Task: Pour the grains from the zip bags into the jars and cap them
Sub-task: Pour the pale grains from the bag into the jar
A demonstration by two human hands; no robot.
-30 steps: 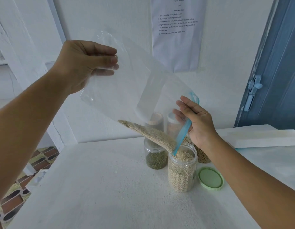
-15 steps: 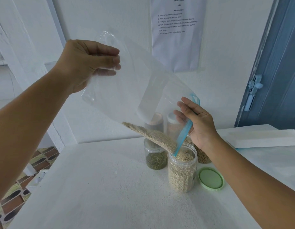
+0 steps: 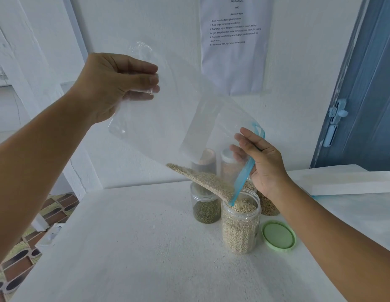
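Left hand [image 3: 111, 83] pinches the raised bottom of the clear zip bag [image 3: 168, 110]; right hand [image 3: 264, 164] grips its blue zipper mouth over the open jar [image 3: 241, 225]. Pale grains [image 3: 202, 178] lie at the mouth; green lid [image 3: 278, 235] rests beside the jar.

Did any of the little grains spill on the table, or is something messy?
No spill shows. The zip bag is tilted with its blue mouth inside the open jar, and the grains go straight in. The jar is nearly full, though. The green lid lies flat beside it, waiting.
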